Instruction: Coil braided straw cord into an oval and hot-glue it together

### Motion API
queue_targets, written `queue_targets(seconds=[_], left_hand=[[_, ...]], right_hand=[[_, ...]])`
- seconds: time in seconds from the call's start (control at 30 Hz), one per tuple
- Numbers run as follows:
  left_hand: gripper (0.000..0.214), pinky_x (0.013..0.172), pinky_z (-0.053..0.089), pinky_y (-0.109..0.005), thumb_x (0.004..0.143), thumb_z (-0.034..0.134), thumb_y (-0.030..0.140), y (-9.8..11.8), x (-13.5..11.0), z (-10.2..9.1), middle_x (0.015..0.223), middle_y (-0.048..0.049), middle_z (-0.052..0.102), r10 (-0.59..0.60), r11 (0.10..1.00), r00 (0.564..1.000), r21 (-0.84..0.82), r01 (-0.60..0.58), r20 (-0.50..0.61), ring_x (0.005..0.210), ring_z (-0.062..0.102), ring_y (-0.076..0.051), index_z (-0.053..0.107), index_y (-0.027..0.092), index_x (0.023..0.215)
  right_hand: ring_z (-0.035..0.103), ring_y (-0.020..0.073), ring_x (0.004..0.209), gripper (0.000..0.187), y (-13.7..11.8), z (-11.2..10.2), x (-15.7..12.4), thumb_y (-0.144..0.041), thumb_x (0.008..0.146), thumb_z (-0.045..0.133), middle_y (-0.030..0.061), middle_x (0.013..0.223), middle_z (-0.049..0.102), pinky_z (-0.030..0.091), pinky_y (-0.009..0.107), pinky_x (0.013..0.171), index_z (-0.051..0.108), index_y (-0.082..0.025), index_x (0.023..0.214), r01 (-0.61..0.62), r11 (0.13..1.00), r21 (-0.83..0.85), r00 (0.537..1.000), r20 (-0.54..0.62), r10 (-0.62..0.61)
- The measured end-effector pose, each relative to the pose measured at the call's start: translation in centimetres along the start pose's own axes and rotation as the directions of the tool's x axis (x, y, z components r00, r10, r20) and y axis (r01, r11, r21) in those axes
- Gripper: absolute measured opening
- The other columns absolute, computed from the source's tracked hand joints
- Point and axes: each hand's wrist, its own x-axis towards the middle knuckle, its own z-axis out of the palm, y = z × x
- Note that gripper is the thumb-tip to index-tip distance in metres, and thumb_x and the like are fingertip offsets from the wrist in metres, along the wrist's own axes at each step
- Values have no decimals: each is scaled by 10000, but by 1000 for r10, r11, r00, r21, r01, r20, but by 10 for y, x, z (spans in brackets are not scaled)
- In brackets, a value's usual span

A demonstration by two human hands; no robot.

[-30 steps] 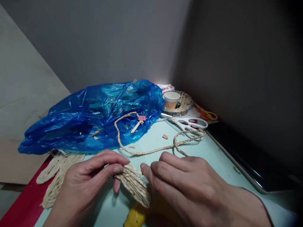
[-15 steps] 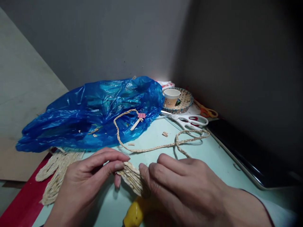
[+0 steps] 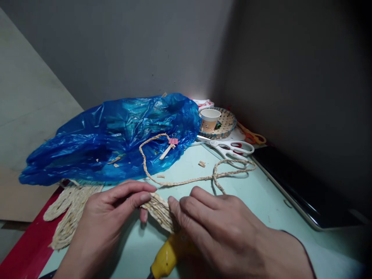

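Between my hands is a small flat piece of coiled straw braid (image 3: 160, 212), its rows running side by side. My left hand (image 3: 116, 217) pinches its upper left end between thumb and fingers. Closed around its lower right end is my right hand (image 3: 221, 228), whose fingers hide that part. A yellow tool with a dark cord end (image 3: 166, 255) lies beneath the piece, partly covered by my right hand. From behind my right hand a long braided straw cord (image 3: 186, 181) loops over the table to a pink binder clip (image 3: 173, 141).
A blue plastic bag (image 3: 122, 131) spreads across the back, with straw scraps on it. White-handled scissors (image 3: 232, 147), a woven tray (image 3: 229, 126) with a paper cup (image 3: 209, 119), orange-handled scissors (image 3: 252, 136) and a black-screened device (image 3: 305, 190) stand rightward. More coiled braid (image 3: 68, 217) lies left.
Both hands and the straw piece have shifted slightly up and left. The right hand moved most, and more of the yellow tool shows. The grip looks the same.
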Motion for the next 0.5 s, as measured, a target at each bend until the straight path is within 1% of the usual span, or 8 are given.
queue_targets(seconds=[0.1,0.17,0.23,0.3,0.4,0.5], left_hand=[[122,468,492,-255,489,779,415,-3,0,-3,529,-27,732,-44,999,999,20,44,-5,467,616,-189,799,306,540],[153,469,487,-251,493,789,428,-4,0,-5,508,-24,719,-60,998,998,21,60,5,479,618,-192,808,300,574],[178,480,489,-249,503,798,441,-4,0,-6,489,-18,704,-63,998,998,9,63,20,486,616,-190,812,293,602],[199,477,488,-254,498,803,450,-2,0,-5,467,-16,688,-84,996,996,-18,84,24,479,610,-190,813,285,609],[225,443,474,-260,464,814,438,0,0,-3,492,-22,709,-147,986,989,-76,146,0,462,604,-191,818,275,619],[259,438,475,-242,415,848,386,-2,-1,1,655,-33,791,-206,968,977,-158,196,-48,475,611,-167,822,259,639]], right_hand=[[517,214,707,165,0,0,0,-127,956,520,77,834,652,381,348,434,671,-64,977,7,1000,-18,1000,8,-7],[509,221,707,147,0,1,-1,-122,938,557,80,831,649,371,355,427,674,-50,992,8,1000,-18,1000,0,-8],[505,225,707,184,1,2,-2,-124,928,574,82,831,650,359,359,430,671,-24,1049,1,1000,-19,1000,-2,-1],[506,228,718,241,1,4,-3,-135,947,536,85,835,650,363,360,455,656,-2,1109,-19,1000,-5,1000,-1,19],[509,226,751,237,-1,8,-4,-211,992,509,75,851,644,377,357,510,659,-50,1079,-90,995,46,995,-31,91],[521,230,778,232,-3,12,-3,-311,964,608,49,857,646,354,356,525,663,-108,1062,-166,986,28,985,-40,167]])
